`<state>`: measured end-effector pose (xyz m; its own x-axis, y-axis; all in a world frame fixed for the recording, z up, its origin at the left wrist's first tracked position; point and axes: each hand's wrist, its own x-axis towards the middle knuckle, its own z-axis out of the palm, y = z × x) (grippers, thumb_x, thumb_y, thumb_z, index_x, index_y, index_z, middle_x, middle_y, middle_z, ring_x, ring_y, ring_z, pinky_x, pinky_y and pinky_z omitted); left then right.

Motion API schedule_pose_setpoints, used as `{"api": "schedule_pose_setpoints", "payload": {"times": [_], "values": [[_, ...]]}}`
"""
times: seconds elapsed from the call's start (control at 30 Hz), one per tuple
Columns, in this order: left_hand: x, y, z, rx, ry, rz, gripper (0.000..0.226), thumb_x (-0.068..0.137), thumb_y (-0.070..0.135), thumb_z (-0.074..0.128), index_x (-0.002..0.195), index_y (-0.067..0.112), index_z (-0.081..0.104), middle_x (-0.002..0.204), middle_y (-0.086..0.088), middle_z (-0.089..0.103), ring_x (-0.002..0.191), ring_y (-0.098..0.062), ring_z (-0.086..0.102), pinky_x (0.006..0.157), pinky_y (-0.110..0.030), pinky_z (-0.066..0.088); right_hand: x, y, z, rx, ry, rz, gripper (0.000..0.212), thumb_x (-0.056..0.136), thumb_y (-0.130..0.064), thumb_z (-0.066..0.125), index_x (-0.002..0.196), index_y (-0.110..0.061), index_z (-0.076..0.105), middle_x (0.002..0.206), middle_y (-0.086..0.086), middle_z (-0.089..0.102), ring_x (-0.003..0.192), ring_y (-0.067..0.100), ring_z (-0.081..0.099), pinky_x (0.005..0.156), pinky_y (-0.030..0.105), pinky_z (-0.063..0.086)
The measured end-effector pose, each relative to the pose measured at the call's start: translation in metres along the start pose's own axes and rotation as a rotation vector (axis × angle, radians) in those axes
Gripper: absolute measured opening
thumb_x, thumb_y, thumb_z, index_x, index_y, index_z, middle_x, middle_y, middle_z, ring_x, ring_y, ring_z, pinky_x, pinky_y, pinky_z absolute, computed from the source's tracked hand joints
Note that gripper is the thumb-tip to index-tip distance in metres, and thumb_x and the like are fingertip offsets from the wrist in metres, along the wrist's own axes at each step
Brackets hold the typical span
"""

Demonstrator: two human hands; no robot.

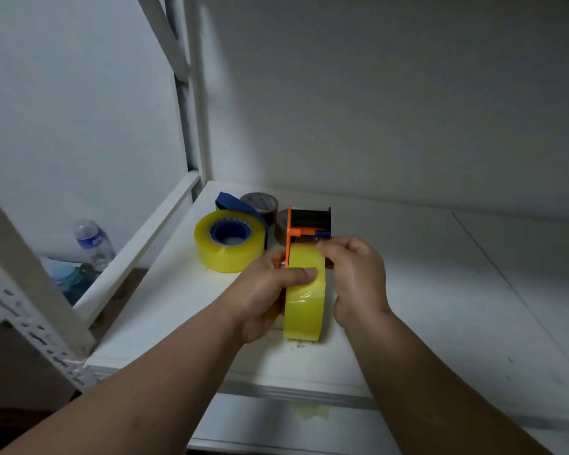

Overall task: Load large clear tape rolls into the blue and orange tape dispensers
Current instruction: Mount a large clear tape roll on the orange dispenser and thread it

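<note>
Head cam: I see the left hand (270,290) gripping the orange dispenser (306,229) w/ its tape roll (304,303), thumb pressed across the roll's face. The roll stands on edge on the white shelf (440,290), mounted in the dispenser. Right hand (358,277) pinches at the roll's top edge, just below the dispenser's black roller. Behind-left, the blue dispenser (234,205) lies flat w/ a second clear roll (229,241) on it. Brown tape rolls (260,203) sit behind. Water bottle (92,241) far left, off the shelf.
</note>
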<state>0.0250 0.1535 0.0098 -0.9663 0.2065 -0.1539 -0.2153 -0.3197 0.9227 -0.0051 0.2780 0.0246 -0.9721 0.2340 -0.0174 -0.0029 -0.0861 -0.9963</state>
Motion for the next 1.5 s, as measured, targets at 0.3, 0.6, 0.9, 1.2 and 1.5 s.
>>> {"api": "schedule_pose_setpoints", "payload": {"times": [0.3, 0.6, 0.9, 1.2, 1.5], "values": [[-0.004, -0.005, 0.015, 0.028, -0.008, -0.022, 0.031, 0.086, 0.003, 0.066, 0.115, 0.011, 0.065, 0.107, -0.017, 0.072, 0.095, -0.032, 0.069, 0.091, -0.051, 0.052, -0.007, -0.003, -0.008, 0.016, 0.100, 0.105, 0.010, 0.072, -0.010, 0.072, 0.069, -0.009, 0.063, 0.073, 0.015, 0.067, 0.068, 0.031, 0.064, 0.068, 0.046, 0.056], [-0.004, -0.004, 0.032, 0.086, 0.070, -0.042, 0.033, 0.086, 0.010, 0.070, 0.118, 0.013, 0.065, 0.101, -0.010, 0.076, 0.089, -0.025, 0.074, 0.072, -0.036, 0.060, -0.009, 0.003, -0.018, 0.008, 0.139, 0.064, 0.008, 0.079, -0.015, 0.069, 0.072, -0.017, 0.066, 0.077, 0.006, 0.071, 0.076, 0.029, 0.068, 0.073, 0.045, 0.059], [-0.007, -0.008, 0.033, 0.117, 0.115, 0.019, 0.026, 0.087, 0.013, 0.070, 0.113, 0.015, 0.069, 0.096, -0.011, 0.076, 0.085, -0.026, 0.073, 0.074, -0.039, 0.057, -0.015, 0.008, -0.022, -0.257, 0.076, -0.307, 0.022, 0.087, -0.017, 0.062, 0.071, -0.031, 0.057, 0.091, -0.006, 0.058, 0.075, 0.008, 0.059, 0.076, 0.034, 0.051], [-0.005, 0.000, 0.014, 0.130, 0.018, -0.027, 0.026, 0.085, 0.020, 0.073, 0.110, 0.018, 0.070, 0.099, -0.012, 0.077, 0.083, -0.023, 0.073, 0.075, -0.038, 0.058, -0.017, 0.008, -0.017, -0.594, 0.033, -0.593, 0.007, 0.083, -0.022, 0.053, 0.078, -0.027, 0.053, 0.092, -0.007, 0.049, 0.086, 0.014, 0.054, 0.089, 0.034, 0.031], [0.002, 0.007, -0.004, 0.169, -0.036, -0.061, 0.031, 0.084, 0.024, 0.075, 0.113, 0.015, 0.067, 0.093, -0.007, 0.078, 0.083, -0.021, 0.074, 0.070, -0.035, 0.059, -0.008, -0.010, -0.009, -0.743, 0.123, -0.521, 0.014, 0.070, -0.034, 0.065, 0.065, -0.029, 0.052, 0.071, -0.015, 0.046, 0.076, 0.009, 0.055, 0.084, 0.035, 0.029]]}}
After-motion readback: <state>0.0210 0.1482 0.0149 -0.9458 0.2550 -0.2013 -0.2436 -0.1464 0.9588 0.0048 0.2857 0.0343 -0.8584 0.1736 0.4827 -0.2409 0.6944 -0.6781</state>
